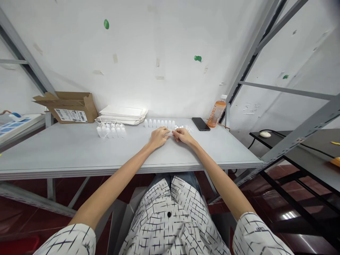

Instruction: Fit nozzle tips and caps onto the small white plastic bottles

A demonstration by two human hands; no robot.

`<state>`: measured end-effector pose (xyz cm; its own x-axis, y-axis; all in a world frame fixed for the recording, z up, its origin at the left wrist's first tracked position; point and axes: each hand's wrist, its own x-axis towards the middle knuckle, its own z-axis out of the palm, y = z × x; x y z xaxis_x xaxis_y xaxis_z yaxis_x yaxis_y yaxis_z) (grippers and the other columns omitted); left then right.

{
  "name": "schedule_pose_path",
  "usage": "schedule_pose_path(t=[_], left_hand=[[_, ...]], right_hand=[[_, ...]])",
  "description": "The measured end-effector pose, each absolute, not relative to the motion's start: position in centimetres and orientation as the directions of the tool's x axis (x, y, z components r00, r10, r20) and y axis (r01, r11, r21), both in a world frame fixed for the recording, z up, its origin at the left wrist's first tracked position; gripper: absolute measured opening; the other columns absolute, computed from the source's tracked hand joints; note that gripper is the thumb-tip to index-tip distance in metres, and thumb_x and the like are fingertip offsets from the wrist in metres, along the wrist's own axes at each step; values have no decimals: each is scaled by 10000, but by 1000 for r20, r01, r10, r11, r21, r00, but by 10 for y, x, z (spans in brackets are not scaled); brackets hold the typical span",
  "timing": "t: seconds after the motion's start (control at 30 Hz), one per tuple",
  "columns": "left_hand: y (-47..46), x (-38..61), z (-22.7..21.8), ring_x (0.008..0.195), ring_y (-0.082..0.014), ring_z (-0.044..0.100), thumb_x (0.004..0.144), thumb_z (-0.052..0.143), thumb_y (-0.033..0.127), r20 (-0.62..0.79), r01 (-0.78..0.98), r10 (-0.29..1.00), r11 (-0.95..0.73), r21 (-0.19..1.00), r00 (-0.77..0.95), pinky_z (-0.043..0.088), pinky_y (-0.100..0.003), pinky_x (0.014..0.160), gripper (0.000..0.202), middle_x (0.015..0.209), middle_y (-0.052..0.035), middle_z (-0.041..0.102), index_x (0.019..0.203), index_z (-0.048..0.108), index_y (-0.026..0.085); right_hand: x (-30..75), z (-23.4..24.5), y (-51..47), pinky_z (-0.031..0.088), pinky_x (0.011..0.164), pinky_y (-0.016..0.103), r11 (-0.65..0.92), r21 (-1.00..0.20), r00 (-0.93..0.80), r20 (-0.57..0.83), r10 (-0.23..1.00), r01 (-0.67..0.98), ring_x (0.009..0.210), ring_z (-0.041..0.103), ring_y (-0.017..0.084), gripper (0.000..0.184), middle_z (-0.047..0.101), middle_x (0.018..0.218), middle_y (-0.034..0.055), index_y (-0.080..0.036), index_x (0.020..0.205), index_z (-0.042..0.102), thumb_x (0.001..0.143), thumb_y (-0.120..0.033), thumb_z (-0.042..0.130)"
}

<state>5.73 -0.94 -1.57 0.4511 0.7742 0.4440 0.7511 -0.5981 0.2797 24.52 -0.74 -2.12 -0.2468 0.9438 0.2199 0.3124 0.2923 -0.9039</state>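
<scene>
My left hand (159, 137) rests on the grey table with its fingers bent inward, closed around something too small to make out. Close to it on the right, my right hand (183, 135) is pinched, thumb against fingers. A small whitish piece (170, 133) shows in the gap between the fingertips, its kind unclear. Just behind my hands stands a row of small white bottles (154, 123). Beside my right hand lie small loose white pieces (188, 128), partly hidden by it. Further left is a cluster of white bottles (113, 131) with thin white strips or cords on top.
A stack of white sheets or trays (122, 114) and an open cardboard box (71, 108) sit at the back left. At the back right are a black phone (201, 124) and an orange drink bottle (217, 111). Metal posts (244, 60) flank the table (66, 148).
</scene>
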Motion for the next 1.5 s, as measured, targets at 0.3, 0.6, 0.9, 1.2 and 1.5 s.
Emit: schedule_pose_path(t=[0.3, 0.6, 0.9, 1.2, 1.5], left_hand=[[-7, 57, -16, 1107, -220, 623, 941, 543, 284, 383, 757, 800, -580, 299, 461, 485, -320, 877, 276, 1199, -49, 696, 1154, 713, 240], [-6, 57, -14, 1030, -220, 646, 962, 493, 337, 338, 757, 821, -562, 334, 460, 482, -314, 836, 287, 1153, -40, 712, 1095, 734, 256], [-6, 59, -13, 1014, -219, 646, 967, 469, 349, 333, 725, 819, -571, 384, 468, 486, -323, 827, 313, 1165, -36, 711, 1115, 732, 267], [-6, 60, -11, 952, -209, 645, 982, 440, 344, 333, 730, 833, -550, 406, 442, 481, -326, 813, 336, 1153, -47, 697, 1137, 722, 251], [-4, 61, -11, 917, -204, 636, 990, 418, 328, 329, 721, 843, -536, 439, 426, 477, -329, 822, 365, 1138, -59, 698, 1185, 709, 226]], right_hand=[[246, -21, -7, 391, 480, 246, 313, -893, -258, 235, 937, 323, 441, 511, 88, 363, 639, 672, 11, -181, 700, 559, 768, -518, 673], [246, -21, -9, 393, 473, 238, 326, -888, -220, 264, 939, 324, 453, 539, 84, 285, 654, 793, 4, -189, 818, 588, 747, -446, 690], [244, -20, -11, 413, 465, 237, 352, -872, -179, 308, 935, 339, 425, 503, 82, 343, 628, 687, 0, -178, 803, 605, 771, -516, 649], [244, -20, -9, 367, 382, 202, 351, -890, -141, 323, 936, 291, 579, 614, 134, 330, 693, 974, 79, -180, 884, 646, 683, -437, 695], [244, -22, -8, 375, 376, 221, 373, -874, -98, 361, 927, 312, 563, 616, 145, 360, 708, 901, 93, -163, 867, 684, 732, -497, 689]])
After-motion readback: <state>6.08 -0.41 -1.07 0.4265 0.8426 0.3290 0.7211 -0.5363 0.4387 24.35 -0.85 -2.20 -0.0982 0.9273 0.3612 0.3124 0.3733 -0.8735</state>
